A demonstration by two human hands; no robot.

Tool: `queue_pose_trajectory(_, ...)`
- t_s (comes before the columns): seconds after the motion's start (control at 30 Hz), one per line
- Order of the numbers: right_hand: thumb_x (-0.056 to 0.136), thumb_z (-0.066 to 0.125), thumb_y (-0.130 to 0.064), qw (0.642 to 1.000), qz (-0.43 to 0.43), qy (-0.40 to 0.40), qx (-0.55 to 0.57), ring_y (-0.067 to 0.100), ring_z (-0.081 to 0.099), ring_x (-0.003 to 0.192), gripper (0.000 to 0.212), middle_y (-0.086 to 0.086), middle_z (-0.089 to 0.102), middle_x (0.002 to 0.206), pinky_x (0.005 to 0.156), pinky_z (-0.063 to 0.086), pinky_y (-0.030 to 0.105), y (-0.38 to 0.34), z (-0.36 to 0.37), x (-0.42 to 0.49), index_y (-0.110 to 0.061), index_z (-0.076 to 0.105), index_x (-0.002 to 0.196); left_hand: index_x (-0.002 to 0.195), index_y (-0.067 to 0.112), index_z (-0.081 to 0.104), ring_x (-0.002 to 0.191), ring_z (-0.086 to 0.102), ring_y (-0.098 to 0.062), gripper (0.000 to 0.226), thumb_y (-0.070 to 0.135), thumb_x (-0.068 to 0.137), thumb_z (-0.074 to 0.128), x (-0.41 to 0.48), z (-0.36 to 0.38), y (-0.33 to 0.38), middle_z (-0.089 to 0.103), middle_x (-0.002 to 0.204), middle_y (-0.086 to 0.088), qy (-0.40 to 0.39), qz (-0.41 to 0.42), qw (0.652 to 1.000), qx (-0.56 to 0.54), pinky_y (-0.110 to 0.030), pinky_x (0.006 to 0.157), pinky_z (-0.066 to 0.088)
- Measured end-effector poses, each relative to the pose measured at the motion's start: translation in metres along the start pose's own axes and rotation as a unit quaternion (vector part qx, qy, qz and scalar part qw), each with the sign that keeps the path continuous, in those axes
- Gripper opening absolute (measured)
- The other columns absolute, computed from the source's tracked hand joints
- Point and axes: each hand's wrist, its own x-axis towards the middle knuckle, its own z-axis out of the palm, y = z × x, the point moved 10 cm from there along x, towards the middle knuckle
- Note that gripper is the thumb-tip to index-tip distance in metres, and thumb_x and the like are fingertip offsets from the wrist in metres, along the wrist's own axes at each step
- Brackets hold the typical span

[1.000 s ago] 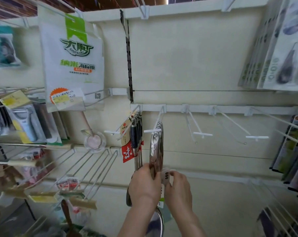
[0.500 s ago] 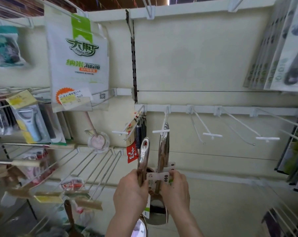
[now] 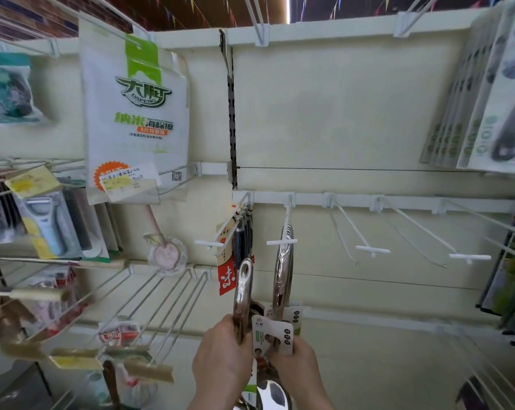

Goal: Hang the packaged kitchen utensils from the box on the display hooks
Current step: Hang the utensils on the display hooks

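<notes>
Polished steel catches the light mid-view. The left hand (image 3: 220, 350) has its fingers curled round the lower shaft of a steel utensil (image 3: 243, 291) and holds it upright, with the rounded, slotted handle end uppermost. The right hand (image 3: 299, 361) pinches the card tag (image 3: 272, 335), which is white, printed and round-cornered, just beside that shaft.

The steel utensil is on no peg. It stands left of the hook (image 3: 281, 241), its tip a little below the hook's white cross-bar. On that hook are the hung utensils (image 3: 283, 279), a tight bunch of the same glossy handles with their own cards at the foot. The next peg to the left carries dark-handled utensils (image 3: 242, 241) with a red label. To the right, two bare hooks (image 3: 372, 250) of thin wire with flat plastic ends jut from the white rail (image 3: 354, 199).

Up left, a soft clear sponge bag (image 3: 135, 108) with a green header holds a pale white block. Lower left, a peeler pack (image 3: 43, 223) sits among the wire racks.

A second ago both hands were pressed together at the foot of the hung bunch and no handle stood apart — now the held one is clear to the left of it, and the card shows in front of the right hand.
</notes>
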Motion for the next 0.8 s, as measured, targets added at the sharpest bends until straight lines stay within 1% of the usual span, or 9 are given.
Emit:
queue_pose_trajectory(0.1,0.074,0.075,-0.005,1.000,-0.001,-0.010,-0.012,0.016,0.070,0.081,0.032,-0.004,0.075,0.076,0.076,0.056,0.031,0.005,0.003,0.001,-0.036,0.075,0.064,0.088,0.032,0.052,0.079,0.059,-0.015,0.008,0.039,0.092,0.053,0.002,0.002,0.000,0.058,0.080,0.011,-0.006,0.001,1.000,-0.004,-0.026,0.062,0.043)
queue_pose_trajectory(0.2,0.077,0.073,0.001,0.999,-0.015,-0.023,-0.032,0.018,0.069,0.082,0.036,-0.005,0.072,0.072,0.081,0.055,0.029,0.004,0.006,0.003,-0.029,0.070,0.056,0.088,0.032,0.052,0.079,0.059,-0.015,0.010,0.041,0.093,0.052,0.003,0.003,0.001,0.059,0.080,0.011,-0.003,0.007,1.000,-0.005,-0.026,0.063,0.044)
queue_pose_trajectory(0.3,0.078,0.071,0.003,0.997,-0.024,-0.037,-0.062,0.016,0.066,0.080,0.035,-0.007,0.067,0.069,0.075,0.052,0.020,0.004,0.010,0.002,-0.027,0.068,0.061,0.089,0.030,0.054,0.080,0.060,-0.015,0.013,0.042,0.093,0.052,0.005,0.006,0.001,0.060,0.082,0.010,-0.003,0.007,1.000,-0.006,-0.028,0.065,0.046)
queue_pose_trajectory(0.37,0.078,0.069,0.006,0.996,-0.030,-0.016,-0.076,0.018,0.067,0.083,0.022,-0.001,0.070,0.074,0.075,0.051,0.018,0.002,0.005,0.003,-0.014,0.075,0.074,0.089,0.029,0.055,0.081,0.061,-0.015,0.013,0.042,0.092,0.054,0.006,0.008,0.000,0.062,0.082,0.009,-0.006,0.003,1.000,-0.007,-0.030,0.068,0.050)
queue_pose_trajectory(0.4,0.078,0.067,0.008,0.998,-0.025,-0.014,-0.065,0.019,0.069,0.080,0.021,0.002,0.072,0.075,0.072,0.052,0.020,0.002,0.002,0.001,-0.011,0.076,0.076,0.088,0.028,0.055,0.081,0.062,-0.016,0.013,0.041,0.091,0.055,0.006,0.009,-0.001,0.063,0.083,0.008,-0.008,-0.002,1.000,-0.007,-0.031,0.070,0.051)
queue_pose_trajectory(0.47,0.081,0.063,0.012,0.999,0.002,-0.021,-0.049,0.013,0.068,0.060,0.029,-0.001,0.070,0.063,0.056,0.052,0.018,0.004,-0.003,-0.003,-0.014,0.072,0.071,0.087,0.028,0.055,0.082,0.062,-0.017,0.012,0.040,0.090,0.056,0.005,0.009,-0.002,0.063,0.084,0.007,-0.007,-0.008,1.000,-0.007,-0.031,0.070,0.052)
queue_pose_trajectory(0.53,0.084,0.061,0.007,0.999,0.019,-0.027,-0.040,0.001,0.063,0.050,0.029,-0.008,0.068,0.056,0.051,0.047,0.014,0.007,-0.008,-0.009,-0.019,0.070,0.073,0.088,0.029,0.055,0.081,0.062,-0.016,0.010,0.039,0.091,0.056,0.003,0.010,-0.003,0.063,0.083,0.008,-0.004,-0.011,1.000,-0.002,-0.030,0.070,0.052)
queue_pose_trajectory(0.6,0.086,0.060,-0.005,0.998,0.016,-0.020,-0.056,-0.004,0.063,0.054,0.024,-0.014,0.069,0.060,0.055,0.046,0.013,0.010,-0.011,-0.012,-0.024,0.071,0.078,0.090,0.030,0.054,0.080,0.062,-0.014,0.008,0.038,0.091,0.057,0.000,0.010,-0.004,0.062,0.082,0.010,-0.002,-0.015,1.000,-0.001,-0.031,0.071,0.054)
queue_pose_trajectory(0.8,0.093,0.058,-0.012,0.999,0.013,-0.014,-0.034,-0.001,0.063,0.048,0.015,-0.006,0.070,0.062,0.046,0.044,0.013,0.005,-0.014,-0.033,-0.013,0.072,0.087,0.088,0.030,0.054,0.075,0.063,-0.015,0.011,0.041,0.089,0.058,-0.014,0.000,-0.009,0.063,0.079,0.010,0.015,-0.001,1.000,-0.013,-0.035,0.069,0.055)
